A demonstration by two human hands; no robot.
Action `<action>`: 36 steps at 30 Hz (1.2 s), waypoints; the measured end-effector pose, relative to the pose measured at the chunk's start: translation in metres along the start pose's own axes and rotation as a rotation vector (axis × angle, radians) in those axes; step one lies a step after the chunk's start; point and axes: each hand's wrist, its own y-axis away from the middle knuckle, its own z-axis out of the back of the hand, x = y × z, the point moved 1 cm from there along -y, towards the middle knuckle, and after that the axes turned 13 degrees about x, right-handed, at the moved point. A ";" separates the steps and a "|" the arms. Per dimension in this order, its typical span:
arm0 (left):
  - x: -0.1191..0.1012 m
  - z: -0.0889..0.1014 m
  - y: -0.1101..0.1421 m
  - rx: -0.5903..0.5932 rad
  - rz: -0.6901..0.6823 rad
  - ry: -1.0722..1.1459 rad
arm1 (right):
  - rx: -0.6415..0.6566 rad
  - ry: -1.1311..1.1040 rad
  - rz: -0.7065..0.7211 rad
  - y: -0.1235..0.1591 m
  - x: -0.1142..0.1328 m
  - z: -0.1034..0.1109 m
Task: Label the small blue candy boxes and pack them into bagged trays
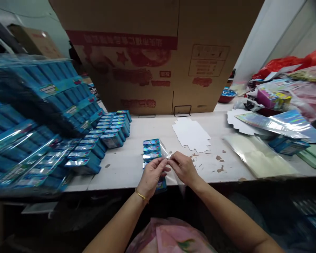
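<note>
A long white surface [126, 165] is covered with rows of blue boxes [110, 138]. Near the middle, a small stack of blue boxes [151, 149] is in a clear plastic bag [164, 149]. The bag's edge is pinched by the left hand [151, 177] and right hand [184, 168], both grips closed on it.

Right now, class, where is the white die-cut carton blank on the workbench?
In the head view, the white die-cut carton blank lies flat on the workbench, beyond the right hand and near the upright cardboard box.
</note>
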 end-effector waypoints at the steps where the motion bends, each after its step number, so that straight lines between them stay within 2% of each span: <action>1: -0.001 0.004 0.004 0.012 0.008 -0.016 | 0.016 -0.040 0.010 0.002 0.001 0.000; 5: -0.006 0.015 0.016 0.075 0.071 -0.046 | 0.124 -0.152 0.018 0.015 0.007 0.011; 9: -0.009 0.017 0.017 0.002 0.017 -0.124 | 0.184 -0.117 0.051 0.036 0.017 0.020; 13: -0.012 0.010 0.009 -0.047 -0.120 -0.259 | 0.064 0.059 0.029 0.048 0.020 0.010; 16: -0.019 0.009 0.002 -0.047 -0.211 -0.252 | -0.061 0.160 0.036 0.040 0.003 0.012; 17: -0.023 0.012 0.000 -0.056 -0.234 -0.222 | -0.119 0.202 0.024 0.035 -0.009 0.020; 19: -0.034 0.019 -0.002 -0.091 -0.276 -0.163 | -0.262 0.317 -0.057 0.026 -0.038 0.051; 22: -0.052 0.035 0.002 -0.152 -0.376 -0.144 | -0.480 0.567 -0.252 0.024 -0.080 0.124; 24: -0.061 0.046 0.008 -0.185 -0.481 -0.137 | -0.639 0.806 -0.313 0.035 -0.097 0.171; 26: -0.063 0.055 0.012 -0.220 -0.556 -0.114 | -0.600 1.009 -0.262 0.050 -0.108 0.200; 28: -0.057 0.063 0.014 -0.255 -0.527 -0.064 | -0.456 1.154 -0.203 0.068 -0.123 0.205; 31: -0.038 0.073 0.015 -0.312 -0.347 0.031 | -0.126 1.220 -0.198 0.097 -0.165 0.184; 33: -0.025 0.078 0.017 -0.345 -0.236 0.069 | 0.057 1.163 -0.227 0.116 -0.198 0.164; 35: -0.016 0.081 0.021 -0.356 -0.158 0.077 | 0.145 1.080 -0.237 0.125 -0.217 0.143; 36: -0.014 0.080 0.023 -0.356 -0.133 0.074 | 0.148 1.030 -0.231 0.124 -0.216 0.132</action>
